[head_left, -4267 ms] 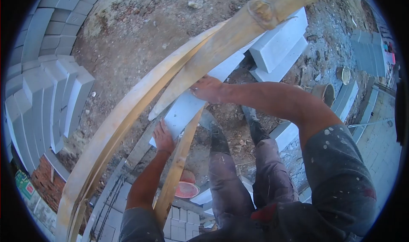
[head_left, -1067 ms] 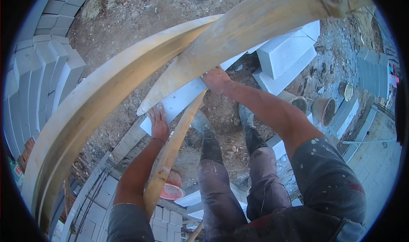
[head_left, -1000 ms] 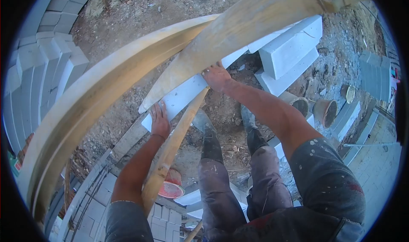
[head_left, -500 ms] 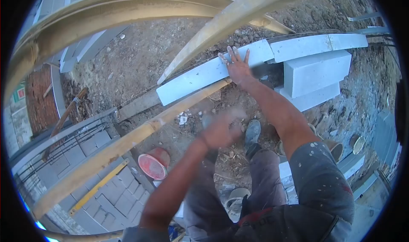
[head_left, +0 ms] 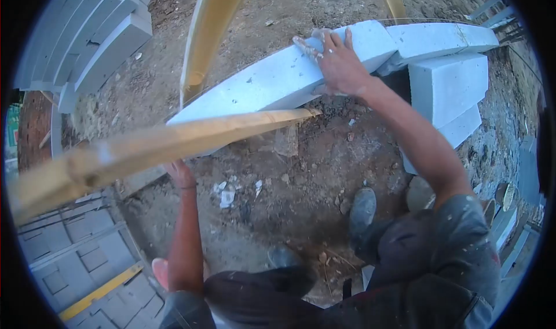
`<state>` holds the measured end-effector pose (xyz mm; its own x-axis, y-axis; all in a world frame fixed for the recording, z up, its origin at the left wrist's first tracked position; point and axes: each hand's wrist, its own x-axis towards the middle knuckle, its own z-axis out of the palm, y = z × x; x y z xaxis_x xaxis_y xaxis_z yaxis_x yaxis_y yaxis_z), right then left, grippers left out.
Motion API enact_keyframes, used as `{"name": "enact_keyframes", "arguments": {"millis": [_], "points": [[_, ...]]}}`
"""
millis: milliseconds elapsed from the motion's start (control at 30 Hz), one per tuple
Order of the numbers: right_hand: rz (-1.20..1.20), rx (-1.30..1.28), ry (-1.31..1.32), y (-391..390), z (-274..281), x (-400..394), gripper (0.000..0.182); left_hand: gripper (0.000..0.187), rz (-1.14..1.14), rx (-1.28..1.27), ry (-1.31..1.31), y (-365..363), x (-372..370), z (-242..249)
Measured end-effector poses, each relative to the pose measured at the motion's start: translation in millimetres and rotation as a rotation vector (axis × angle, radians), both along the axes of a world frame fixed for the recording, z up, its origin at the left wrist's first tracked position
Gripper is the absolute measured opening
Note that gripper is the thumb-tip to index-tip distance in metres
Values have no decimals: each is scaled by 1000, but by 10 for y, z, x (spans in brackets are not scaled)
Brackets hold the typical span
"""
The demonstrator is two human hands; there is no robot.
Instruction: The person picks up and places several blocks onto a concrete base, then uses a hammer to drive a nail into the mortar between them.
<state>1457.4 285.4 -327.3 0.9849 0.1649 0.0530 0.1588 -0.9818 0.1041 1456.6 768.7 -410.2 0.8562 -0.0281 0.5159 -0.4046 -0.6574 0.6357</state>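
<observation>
A long pale lightweight block (head_left: 249,89) lies at the left end of a row on the ground. My right hand (head_left: 341,65) rests on top of it near its right end, fingers spread toward the far edge. Close to the block's left end is my left hand (head_left: 180,174), its fingers hidden behind a bamboo pole (head_left: 156,135). The pole slants across the view in front of the block. Another pale block (head_left: 440,39) continues the row to the right, with a thin string along its far side.
Stacked blocks (head_left: 449,89) stand at right, and more blocks (head_left: 107,45) at upper left. A second bamboo pole (head_left: 211,31) rises beyond the row. Grey pavers (head_left: 87,256) with a yellow level (head_left: 101,292) lie lower left. A red bucket (head_left: 160,271) is partly behind my left arm.
My left hand has moved from in front of my legs out to the block's left end. My right hand stays on the block. The view has come closer and shifted.
</observation>
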Motion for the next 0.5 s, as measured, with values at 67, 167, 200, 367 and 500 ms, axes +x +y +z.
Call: {"name": "enact_keyframes", "arguments": {"millis": [67,167,200,367,500], "points": [[60,-16,-48,-17,-15,17,118,56,33,-337,18,-163,190,-293],[119,-71,-55,-110,-68,37,123,53,-186,-650,-99,-347,343,-308],[151,-99,-54,-98,-101,85,126,52,-248,-609,-107,-396,299,-192],[417,-210,-82,-57,-36,210,125,51,-172,-629,32,-334,301,-116],[278,-226,71,89,78,187,113,52,224,-487,-128,-496,552,-172]]}}
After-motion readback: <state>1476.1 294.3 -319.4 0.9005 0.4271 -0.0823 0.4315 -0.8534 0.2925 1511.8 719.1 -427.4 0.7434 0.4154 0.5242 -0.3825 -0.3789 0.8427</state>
